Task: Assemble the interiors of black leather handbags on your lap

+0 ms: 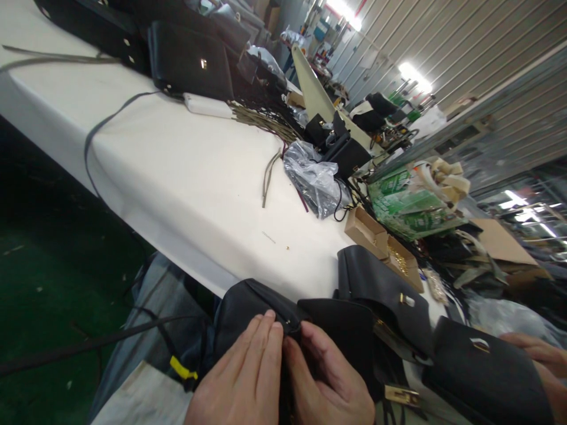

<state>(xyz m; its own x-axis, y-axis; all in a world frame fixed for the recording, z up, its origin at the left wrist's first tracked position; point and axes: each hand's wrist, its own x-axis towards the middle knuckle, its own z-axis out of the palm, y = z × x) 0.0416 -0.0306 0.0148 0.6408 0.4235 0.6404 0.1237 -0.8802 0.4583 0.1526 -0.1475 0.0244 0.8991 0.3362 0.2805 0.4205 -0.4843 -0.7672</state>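
At the bottom centre both my hands meet on a black leather bag (248, 304) that lies at the near edge of the white table (186, 177). My left hand (241, 378) has its fingers pressed together on the bag's upper edge. My right hand (330, 383) is curled beside it, thumb and fingers pinching the same edge near a small metal stud. A dark strap (110, 339) runs off the bag to the left over my lap.
More black bags with gold clasps (390, 295) (482, 372) lie to the right, where another person's hand (538, 354) rests. Cardboard boxes of hardware (376, 236), a crumpled plastic bag (312, 177), green packets (407, 206) and further black bags (190, 59) crowd the table's far side.
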